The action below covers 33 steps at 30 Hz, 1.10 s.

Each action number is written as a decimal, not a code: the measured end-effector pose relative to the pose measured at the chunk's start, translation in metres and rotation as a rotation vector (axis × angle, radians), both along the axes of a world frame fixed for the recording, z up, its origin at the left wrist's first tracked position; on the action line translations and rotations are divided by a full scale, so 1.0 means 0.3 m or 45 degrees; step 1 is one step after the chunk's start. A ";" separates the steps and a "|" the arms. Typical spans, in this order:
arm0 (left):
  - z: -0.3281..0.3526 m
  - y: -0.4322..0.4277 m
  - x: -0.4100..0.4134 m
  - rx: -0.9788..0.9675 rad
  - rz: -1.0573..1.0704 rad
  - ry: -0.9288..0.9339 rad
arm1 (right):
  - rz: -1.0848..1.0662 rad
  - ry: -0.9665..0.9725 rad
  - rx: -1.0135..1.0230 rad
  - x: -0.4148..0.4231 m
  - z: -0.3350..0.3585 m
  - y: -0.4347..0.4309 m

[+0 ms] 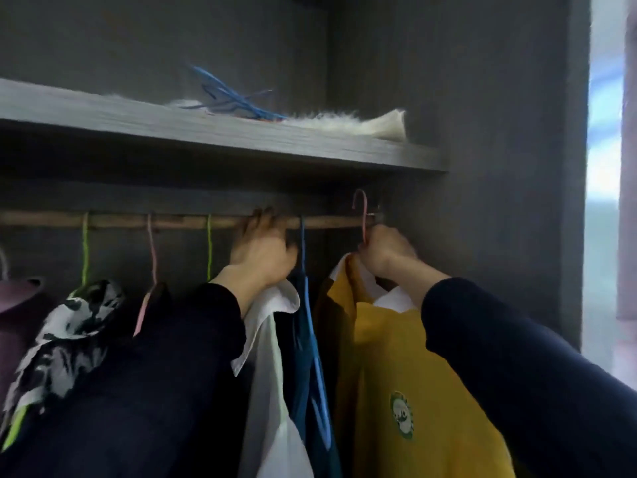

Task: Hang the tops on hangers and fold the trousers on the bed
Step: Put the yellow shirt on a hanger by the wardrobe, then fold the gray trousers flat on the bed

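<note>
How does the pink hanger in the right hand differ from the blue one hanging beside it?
The pink hanger is gripped by the right hand, its hook raised above the rod; the blue hanger is hooked over the rod. The pink hanger carries the yellow top; the blue hanger's arm shows uncovered against dark cloth. Both are thin hangers near the rod's right end.

tops hang from a rail under a shelf; loose hangers lie on it
</note>
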<state>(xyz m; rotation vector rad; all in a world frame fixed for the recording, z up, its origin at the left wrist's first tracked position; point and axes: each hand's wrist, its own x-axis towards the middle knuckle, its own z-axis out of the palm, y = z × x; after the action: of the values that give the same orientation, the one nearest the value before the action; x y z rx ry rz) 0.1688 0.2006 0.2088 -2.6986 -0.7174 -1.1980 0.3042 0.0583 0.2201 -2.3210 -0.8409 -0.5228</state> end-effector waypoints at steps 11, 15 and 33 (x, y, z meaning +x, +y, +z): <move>-0.013 0.083 0.052 0.168 0.043 -0.097 | 0.092 0.015 -0.059 0.108 -0.138 0.120; -0.010 0.082 0.044 0.160 0.030 -0.053 | 0.106 -0.002 -0.100 0.078 -0.135 0.099; -0.252 -0.485 -0.102 -0.108 -0.648 -0.438 | -0.019 -0.831 0.047 -0.431 -0.331 -0.553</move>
<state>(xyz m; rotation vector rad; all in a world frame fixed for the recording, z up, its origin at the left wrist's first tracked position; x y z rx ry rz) 0.1383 0.0551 0.1331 -2.8722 -0.0940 -1.8075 0.1747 -0.1075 0.1207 -2.1329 -1.0847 -1.3289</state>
